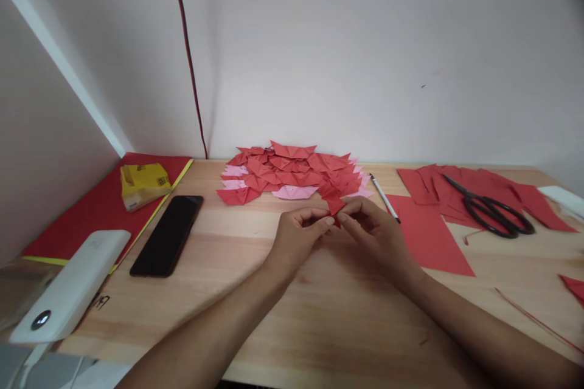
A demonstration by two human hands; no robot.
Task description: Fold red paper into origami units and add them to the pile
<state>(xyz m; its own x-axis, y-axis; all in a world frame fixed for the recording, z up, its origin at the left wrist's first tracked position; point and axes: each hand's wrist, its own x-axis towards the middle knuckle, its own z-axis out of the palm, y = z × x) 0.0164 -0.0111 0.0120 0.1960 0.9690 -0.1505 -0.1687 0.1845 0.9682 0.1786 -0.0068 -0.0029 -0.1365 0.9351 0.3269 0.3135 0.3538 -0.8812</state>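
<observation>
Bare forearms [228, 322] of the person extended across the tabletop [319, 316] toward a heap of folded red and pink papers [292, 173]. Left hand [298, 232] and right hand [376, 231], fingertips brought close together, both pinched a folded red piece [334, 202] by its near end, at the heap's front right corner. Right of the heap lay a white pen [385, 197], red sheets [431, 240] and black scissors [474, 197]; left of it lay a phone [167, 236], a white device [77, 282] and a yellow packet [143, 183] upon a red folder [86, 216]
</observation>
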